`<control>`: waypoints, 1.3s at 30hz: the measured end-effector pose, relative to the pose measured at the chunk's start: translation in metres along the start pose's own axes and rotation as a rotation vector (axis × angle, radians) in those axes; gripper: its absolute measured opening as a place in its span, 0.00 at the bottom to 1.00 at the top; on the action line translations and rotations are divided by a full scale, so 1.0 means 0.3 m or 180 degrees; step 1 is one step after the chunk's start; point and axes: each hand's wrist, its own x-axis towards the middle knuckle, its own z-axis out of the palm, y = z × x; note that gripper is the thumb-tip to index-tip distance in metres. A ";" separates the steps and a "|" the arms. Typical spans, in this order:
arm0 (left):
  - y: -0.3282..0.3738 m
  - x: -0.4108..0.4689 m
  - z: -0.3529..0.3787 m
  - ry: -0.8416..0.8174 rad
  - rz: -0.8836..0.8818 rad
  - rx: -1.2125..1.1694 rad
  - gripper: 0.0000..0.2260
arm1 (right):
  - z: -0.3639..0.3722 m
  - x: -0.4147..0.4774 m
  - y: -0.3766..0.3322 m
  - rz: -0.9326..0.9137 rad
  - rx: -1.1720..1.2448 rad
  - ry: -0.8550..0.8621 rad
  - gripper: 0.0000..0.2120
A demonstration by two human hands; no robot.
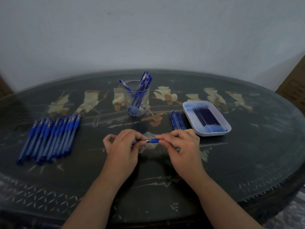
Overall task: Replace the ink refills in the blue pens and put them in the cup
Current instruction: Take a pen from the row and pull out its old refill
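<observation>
Head view looks down on the table (247,154), and nearest to us the person has both hands together at the middle, working one pen (154,140) between them. The pen lies pretty much flat, long axis running left-right across the body. The right hand (180,144) has thumb and fingers pinched round the blue rubber grip end. The left hand (122,144) is curled and pinching the other side, right by the silver tip (146,140). Only a short bit of pen shows between the two hands. Can't tell if the tip is going on or coming off, it's too small. My guess is the next move is a twist or pull along that left-right line, each hand working its own end. Further out on the left there's a row of pens (49,138) lying side by side, well apart from the hands. Just past the right hand sits a small bunch of loose refills (177,121), and right beside that a white tray (212,133) with more refills (206,117) in it, so the right hand is the closer one for those. Farthest back, center, the cup (132,98) stands upright with a handful of pens leaning in it (142,86), presumably done ones, straight ahead of both hands.
</observation>
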 end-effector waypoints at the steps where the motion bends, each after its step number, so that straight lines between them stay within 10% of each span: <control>1: 0.001 -0.001 0.000 -0.0007 0.0002 -0.0002 0.05 | -0.001 0.000 -0.001 -0.0004 0.0000 0.0010 0.11; 11: 0.000 0.003 0.000 -0.0131 -0.0298 -0.0163 0.18 | 0.013 0.004 0.000 0.0043 0.0030 0.0087 0.10; 28: -0.006 0.025 -0.005 -0.0209 -0.0274 -0.0613 0.04 | -0.002 0.015 0.001 0.0166 0.0073 -0.0022 0.11; 39: -0.003 0.026 -0.015 -0.0212 -0.0479 -0.0842 0.14 | 0.002 0.014 0.002 0.0170 0.0083 -0.0052 0.10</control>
